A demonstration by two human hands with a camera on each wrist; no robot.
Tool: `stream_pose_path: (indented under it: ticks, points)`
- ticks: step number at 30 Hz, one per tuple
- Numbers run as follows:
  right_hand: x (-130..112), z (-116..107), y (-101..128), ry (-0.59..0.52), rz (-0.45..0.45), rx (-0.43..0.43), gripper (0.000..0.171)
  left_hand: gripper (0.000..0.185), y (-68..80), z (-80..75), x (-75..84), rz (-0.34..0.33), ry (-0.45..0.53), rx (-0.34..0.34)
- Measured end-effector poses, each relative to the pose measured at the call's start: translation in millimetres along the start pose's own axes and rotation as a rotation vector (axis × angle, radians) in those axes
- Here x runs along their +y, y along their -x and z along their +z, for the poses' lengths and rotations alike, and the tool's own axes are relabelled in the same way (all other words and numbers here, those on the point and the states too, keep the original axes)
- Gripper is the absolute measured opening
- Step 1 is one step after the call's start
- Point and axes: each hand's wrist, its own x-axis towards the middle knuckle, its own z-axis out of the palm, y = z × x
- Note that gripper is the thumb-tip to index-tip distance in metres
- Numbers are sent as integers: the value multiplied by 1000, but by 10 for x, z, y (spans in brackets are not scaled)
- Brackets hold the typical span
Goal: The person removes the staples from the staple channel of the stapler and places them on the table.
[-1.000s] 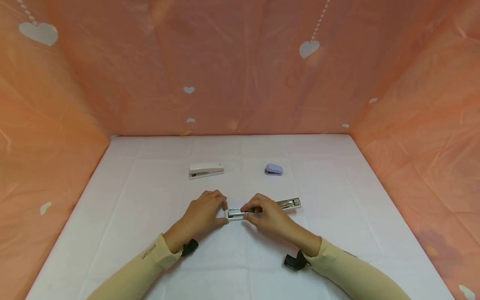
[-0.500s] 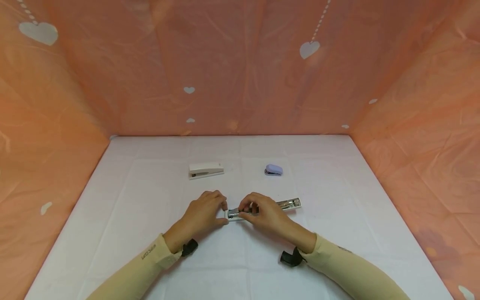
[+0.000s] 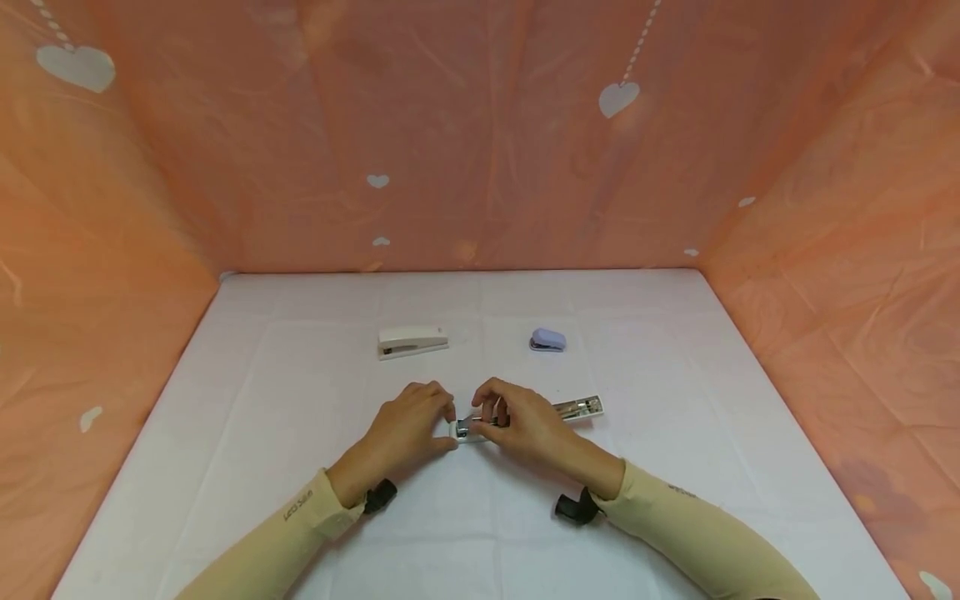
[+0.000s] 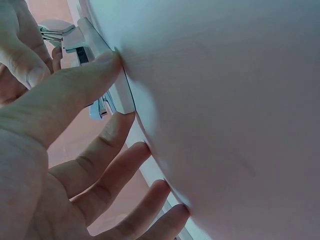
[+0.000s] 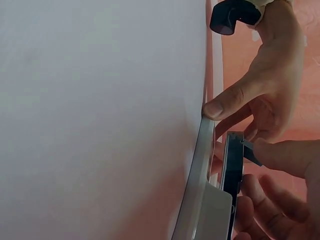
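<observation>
A long white stapler lies folded out flat on the table, its metal inside facing up. My left hand pinches its left end between thumb and forefinger, the other fingers spread along the table in the left wrist view. Over the stapler's left half is my right hand, thumb and fingers curled in a pinch. In the right wrist view its thumb meets a small grey metal strip that tilts up from the dark metal magazine. The curled fingers hide part of the strip and the stapler's middle.
Farther back on the white-covered table stand a white stapler at left and a small purple stapler at right. Orange sheeting rises behind and at both sides. Black wrist cameras hang below both forearms.
My right hand has slid left along the stapler towards my left hand, its forefinger now lifted a little higher. The left hand and the stapler have stayed in place.
</observation>
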Motion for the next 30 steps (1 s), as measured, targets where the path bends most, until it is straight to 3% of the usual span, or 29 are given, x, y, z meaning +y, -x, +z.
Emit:
stream_pose_path:
  ticks: [9,30]
  points:
    - [11,-1,46,52,-40,-15,14,31,26,26,-2,4,13,-5]
    - [106,-166,240,-49,-93,50,17,31,-9,-48,29,-4,7,-1]
